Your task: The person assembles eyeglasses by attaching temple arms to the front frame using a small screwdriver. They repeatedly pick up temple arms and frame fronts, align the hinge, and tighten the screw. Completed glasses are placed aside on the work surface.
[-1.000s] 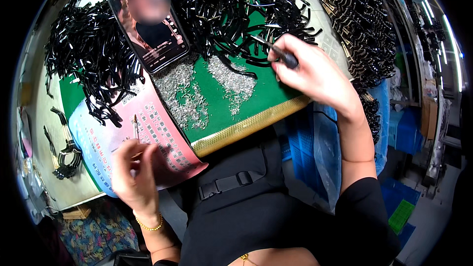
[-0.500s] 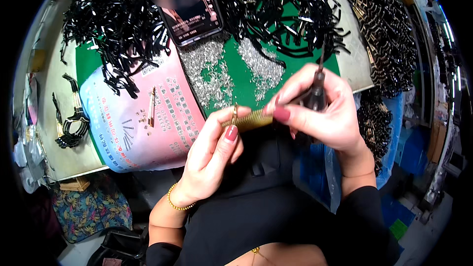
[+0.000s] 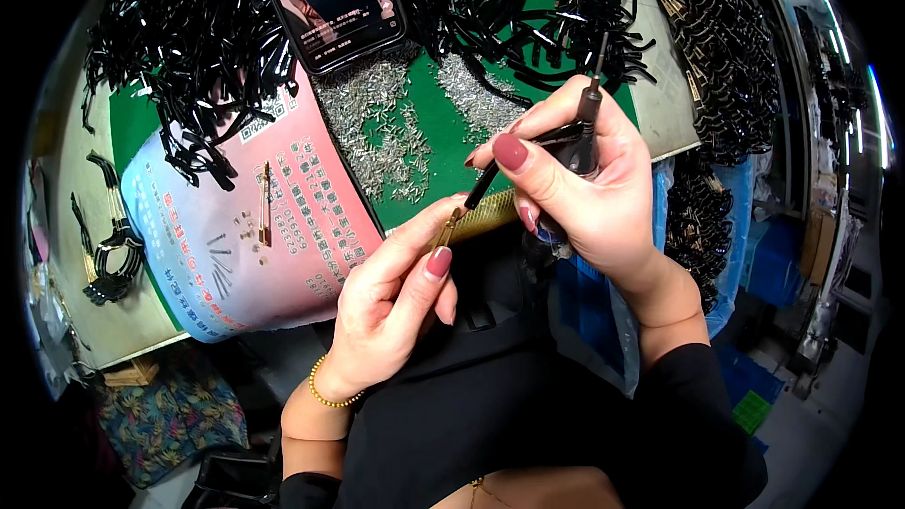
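Observation:
My left hand [image 3: 401,287] is closed, pinching a small gold metal piece [image 3: 449,224] between thumb and forefinger. My right hand [image 3: 589,174] is closed too. Its thumb and forefinger grip a slim black curved strip [image 3: 483,185], whose lower end meets the gold piece. Whether the two are joined I cannot tell. A screwdriver [image 3: 591,99] with a dark handle is tucked in the right palm, its thin shaft pointing up and away. Just behind the fingertips runs a yellowish ribbed edge strip [image 3: 485,215] at the table's front.
Heaps of black strips [image 3: 203,28] cover the back of the green mat [image 3: 438,160]. A phone [image 3: 349,33] lies among them, near small silver pins [image 3: 363,123]. A printed pink-blue sheet [image 3: 311,273] bears loose gold parts [image 3: 265,207]. Gold-and-black pieces [image 3: 115,254] lie left; more [image 3: 721,57] pile up right.
My right hand has lifted slightly and shifted left; the black strip between its fingers now shows, reaching down to the gold piece. My left hand has dropped a little. The whole view has shifted slightly.

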Tool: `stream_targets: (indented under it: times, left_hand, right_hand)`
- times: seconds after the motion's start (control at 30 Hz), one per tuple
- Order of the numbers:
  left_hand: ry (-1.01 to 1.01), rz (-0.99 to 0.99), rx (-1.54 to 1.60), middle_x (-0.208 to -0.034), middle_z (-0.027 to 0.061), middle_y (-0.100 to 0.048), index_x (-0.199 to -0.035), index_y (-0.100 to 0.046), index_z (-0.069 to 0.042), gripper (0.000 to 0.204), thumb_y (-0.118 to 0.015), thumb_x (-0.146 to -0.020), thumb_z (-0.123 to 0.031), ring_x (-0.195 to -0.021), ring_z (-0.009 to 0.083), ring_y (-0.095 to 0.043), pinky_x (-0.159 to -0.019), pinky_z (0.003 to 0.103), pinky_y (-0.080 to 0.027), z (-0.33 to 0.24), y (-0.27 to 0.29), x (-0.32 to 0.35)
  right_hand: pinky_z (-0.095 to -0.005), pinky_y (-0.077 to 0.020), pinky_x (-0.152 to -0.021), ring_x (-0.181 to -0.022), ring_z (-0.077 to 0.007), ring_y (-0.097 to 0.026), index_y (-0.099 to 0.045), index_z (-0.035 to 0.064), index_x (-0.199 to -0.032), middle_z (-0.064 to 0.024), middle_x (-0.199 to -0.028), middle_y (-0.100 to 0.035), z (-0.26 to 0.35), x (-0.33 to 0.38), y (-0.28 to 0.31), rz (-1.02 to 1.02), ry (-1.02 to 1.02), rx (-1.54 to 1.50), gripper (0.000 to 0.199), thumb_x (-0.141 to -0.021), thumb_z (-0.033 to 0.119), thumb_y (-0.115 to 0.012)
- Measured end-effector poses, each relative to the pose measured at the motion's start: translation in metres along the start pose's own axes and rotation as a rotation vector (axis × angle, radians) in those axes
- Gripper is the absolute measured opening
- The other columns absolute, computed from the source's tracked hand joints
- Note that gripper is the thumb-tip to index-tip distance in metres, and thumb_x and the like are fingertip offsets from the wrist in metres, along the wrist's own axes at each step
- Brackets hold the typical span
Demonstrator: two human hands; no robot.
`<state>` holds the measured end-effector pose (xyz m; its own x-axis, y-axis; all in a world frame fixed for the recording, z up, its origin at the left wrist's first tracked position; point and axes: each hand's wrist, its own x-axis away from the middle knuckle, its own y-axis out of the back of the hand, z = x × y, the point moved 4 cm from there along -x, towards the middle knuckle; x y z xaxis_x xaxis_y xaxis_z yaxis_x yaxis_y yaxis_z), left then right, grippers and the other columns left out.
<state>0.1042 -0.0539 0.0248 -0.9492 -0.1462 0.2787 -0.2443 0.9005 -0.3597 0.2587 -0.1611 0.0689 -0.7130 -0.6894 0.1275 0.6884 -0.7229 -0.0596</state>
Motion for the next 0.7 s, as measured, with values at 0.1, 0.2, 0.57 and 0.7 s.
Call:
stream_targets:
  times: [0.1,0.2,0.57,0.7]
  left_hand:
    - [0.0,-0.007,-0.014,-0.104,0.0048,-0.065,-0.146,-0.049,0.001,0.04,-0.05,-0.106,-0.007,-0.067,0.0065,-0.058,-0.06,0.02,-0.045,0.001,0.0,0.0]
    - [0.009,-0.002,-0.047,-0.095,0.0038,-0.066,-0.146,-0.049,0.002,0.04,-0.05,-0.106,-0.006,-0.069,0.0073,-0.06,-0.063,0.022,-0.048,0.003,-0.005,-0.002]
    - [0.0,-0.19,-0.374,-0.085,0.0076,-0.07,-0.137,-0.045,0.002,0.031,-0.046,-0.106,-0.004,-0.064,0.0104,-0.059,-0.065,0.024,-0.048,-0.004,0.008,0.005]
    - [-0.056,-0.208,-0.366,-0.112,0.0146,-0.073,-0.137,-0.041,0.002,0.031,-0.045,-0.107,-0.004,-0.057,0.0061,-0.055,-0.054,0.022,-0.045,-0.005,-0.005,-0.006]
  right_hand:
    - [-0.0186,-0.045,-0.05,-0.057,-0.004,-0.056,-0.055,0.0037,-0.098,-0.0102,-0.087,-0.068,0.0,-0.001,-0.001,0.025,-0.01,0.002,0.015,-0.095,0.006,-0.07]
    - [-0.0178,-0.0415,-0.049,-0.058,-0.0012,-0.053,-0.061,0.0045,-0.097,0.0031,-0.077,-0.059,-0.009,0.006,-0.004,0.004,-0.053,-0.022,0.016,-0.092,0.01,-0.076]
    - [-0.0403,-0.0525,-0.063,-0.079,-0.032,-0.066,-0.055,0.0065,-0.123,-0.0138,-0.099,-0.055,0.01,0.018,0.035,0.381,0.125,1.226,0.03,-0.095,0.013,-0.063]
    - [-0.0336,-0.0494,-0.05,-0.067,-0.0239,-0.065,-0.06,0.0158,-0.131,-0.0118,-0.087,-0.051,0.005,0.018,0.032,0.44,0.229,1.38,0.039,-0.092,0.011,-0.064]
